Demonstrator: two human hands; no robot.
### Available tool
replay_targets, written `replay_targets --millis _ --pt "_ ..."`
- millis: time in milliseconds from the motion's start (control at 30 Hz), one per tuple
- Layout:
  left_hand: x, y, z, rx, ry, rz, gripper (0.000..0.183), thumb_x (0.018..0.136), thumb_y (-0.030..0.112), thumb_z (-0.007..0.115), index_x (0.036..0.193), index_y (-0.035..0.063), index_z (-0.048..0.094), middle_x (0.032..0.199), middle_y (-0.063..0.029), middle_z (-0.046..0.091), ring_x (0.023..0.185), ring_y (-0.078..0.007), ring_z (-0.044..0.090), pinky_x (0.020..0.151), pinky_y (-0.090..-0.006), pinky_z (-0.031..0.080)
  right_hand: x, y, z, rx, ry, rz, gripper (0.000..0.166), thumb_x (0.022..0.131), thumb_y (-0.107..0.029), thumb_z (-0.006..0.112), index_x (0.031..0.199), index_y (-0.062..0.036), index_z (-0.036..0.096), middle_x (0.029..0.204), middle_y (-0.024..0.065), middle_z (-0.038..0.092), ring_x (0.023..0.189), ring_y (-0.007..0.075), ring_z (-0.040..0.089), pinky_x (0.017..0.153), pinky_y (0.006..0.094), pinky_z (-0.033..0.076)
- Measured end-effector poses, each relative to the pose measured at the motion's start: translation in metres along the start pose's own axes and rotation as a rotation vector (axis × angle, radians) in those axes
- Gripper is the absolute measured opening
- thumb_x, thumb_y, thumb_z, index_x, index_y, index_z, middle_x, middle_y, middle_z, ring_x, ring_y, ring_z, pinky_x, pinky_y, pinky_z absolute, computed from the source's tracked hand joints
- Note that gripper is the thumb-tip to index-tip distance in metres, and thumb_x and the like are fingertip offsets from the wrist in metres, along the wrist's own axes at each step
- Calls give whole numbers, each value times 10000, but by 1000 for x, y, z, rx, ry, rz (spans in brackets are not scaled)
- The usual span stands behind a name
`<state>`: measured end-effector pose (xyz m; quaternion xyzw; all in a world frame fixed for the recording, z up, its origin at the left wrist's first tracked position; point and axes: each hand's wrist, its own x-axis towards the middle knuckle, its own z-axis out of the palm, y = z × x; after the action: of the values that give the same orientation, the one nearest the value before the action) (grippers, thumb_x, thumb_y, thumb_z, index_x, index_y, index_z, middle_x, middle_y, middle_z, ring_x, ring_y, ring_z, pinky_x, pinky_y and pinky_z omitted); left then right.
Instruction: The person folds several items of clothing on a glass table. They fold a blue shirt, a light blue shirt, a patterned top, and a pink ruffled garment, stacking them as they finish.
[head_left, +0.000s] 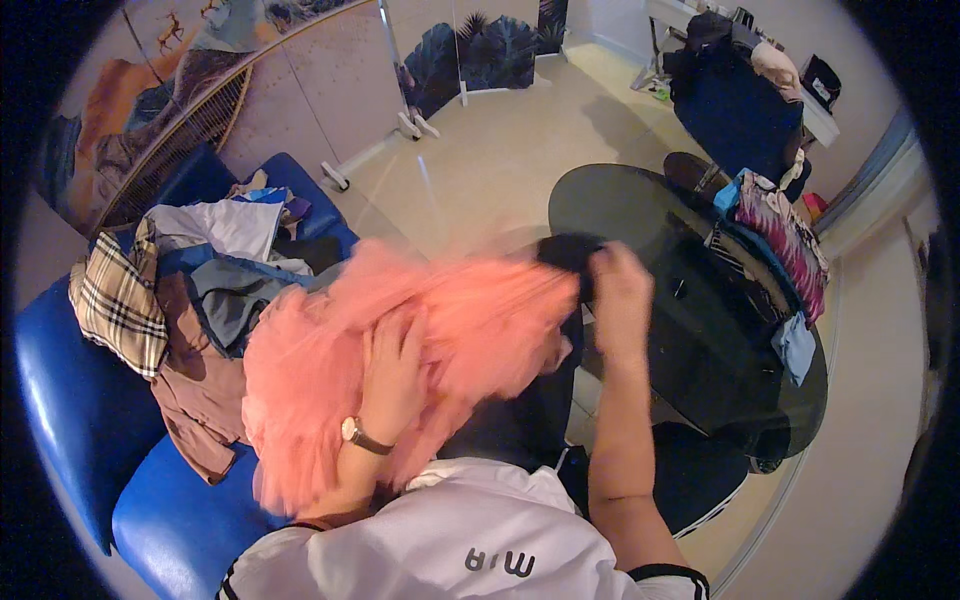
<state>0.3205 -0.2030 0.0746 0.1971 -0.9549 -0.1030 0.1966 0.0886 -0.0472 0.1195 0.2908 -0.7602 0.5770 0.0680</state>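
A coral-pink tulle skirt (465, 322) with a black waistband (570, 255) spreads in front of me, blurred by motion. My right hand (622, 289) grips the waistband at its right end. On the tulle lies my left hand (394, 367), back up, fingers extended and slightly apart; its palm is hidden. A wristwatch (358, 435) with a dark strap is on my left wrist. Ruffles of the skirt hang around the left forearm and over the edge of the clothes pile to the left.
At left, a blue padded seat (60, 375) bears a checked garment (120, 300), a brown garment (199, 397) and a white cloth (217, 229). To the right, a dark glass oval table (622, 202) holds folded clothes (780, 240). Farther back, a chair (735, 105) carries dark clothing. A folding screen (315, 97) stands behind.
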Motion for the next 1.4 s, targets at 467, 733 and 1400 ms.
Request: replay_targets --millis 467,733,1400 --pt "61 72 72 175 -91 660 816 670 310 702 1414 168 398 1526 -185 252 1420 -325 246 1070 -690 136 -1 221 -211 701 506 703 351 953 -304 570 959 46 604 918 124 642 765 235 637 692 375 552" --pt "50 110 66 -22 -303 612 842 653 418 719 1400 164 426 1417 -167 384 1367 -388 283 1055 -715 142 -29 227 -255 645 730 588 539 975 -416 500 1241 53 481 1223 159 541 1062 276 578 894 413 507" --pt "303 171 79 126 448 979 591 780 142 563 1360 242 504 1138 -117 562 991 -296 559 863 -437 454 -84 228 -395 950 746 440 353 835 -113 534 1160 17 572 1087 95 617 987 222 601 859 367 512"
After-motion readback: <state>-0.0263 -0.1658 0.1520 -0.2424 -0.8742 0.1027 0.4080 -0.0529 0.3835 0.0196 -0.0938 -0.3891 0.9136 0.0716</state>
